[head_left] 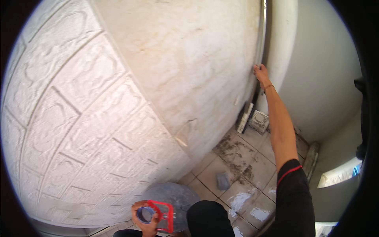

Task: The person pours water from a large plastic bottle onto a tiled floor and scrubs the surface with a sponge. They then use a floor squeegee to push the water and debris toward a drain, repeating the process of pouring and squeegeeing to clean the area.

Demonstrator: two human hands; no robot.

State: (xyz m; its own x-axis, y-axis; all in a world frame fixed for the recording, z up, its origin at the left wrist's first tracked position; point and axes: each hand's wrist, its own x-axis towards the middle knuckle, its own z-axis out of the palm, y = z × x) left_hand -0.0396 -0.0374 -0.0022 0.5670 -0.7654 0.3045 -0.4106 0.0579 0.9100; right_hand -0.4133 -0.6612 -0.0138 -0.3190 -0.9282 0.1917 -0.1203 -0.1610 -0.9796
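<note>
Showing off-white on the wall panel (79, 118), embossed in a brick pattern with darker grooved joints. Fading to bare cream plaster (189, 51), mottled with yellowish-brown stains. Gleaming silver along the metal strip (261, 31) at the wall's edge. Glowing bright red on the tape dispenser (164, 215), carrying a roll of blue tape (145, 214). Turning dull grey on the round container (177, 197) below. Running pale beige across the floor tiles (252, 173), crossed by darker grout lines, smeared with dark dirt and white paint patches. Lying grey on a small lump (223, 181) on the tiles. Wearing black on the sleeve (294, 189), edged with a thin red stripe.
</note>
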